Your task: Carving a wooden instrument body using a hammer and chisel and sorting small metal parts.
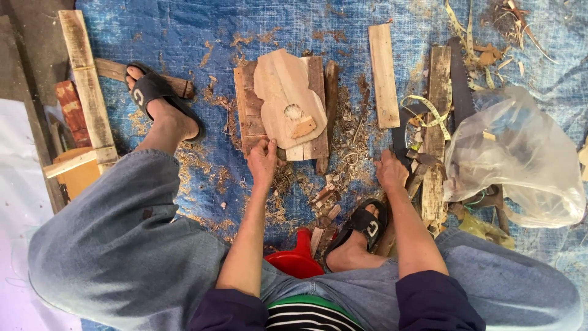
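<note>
A pale, curved cut-out wooden piece [285,98] with a small round hole lies on a slatted wooden board [248,116] on the blue tarp. A small wood wedge [303,127] rests on it. My left hand [263,160] grips the near edge of the board and cut-out. My right hand [390,171] is down on the tarp to the right, fingers curled by a dark tool handle [401,138]; whether it grips the handle is unclear.
Wood shavings [346,144] litter the blue tarp [202,30]. A loose plank [383,73], a measuring tape [432,113], a clear plastic bag [520,156], long planks [89,86] at left and a red stool [297,260] lie around. My sandalled feet [156,101] flank the board.
</note>
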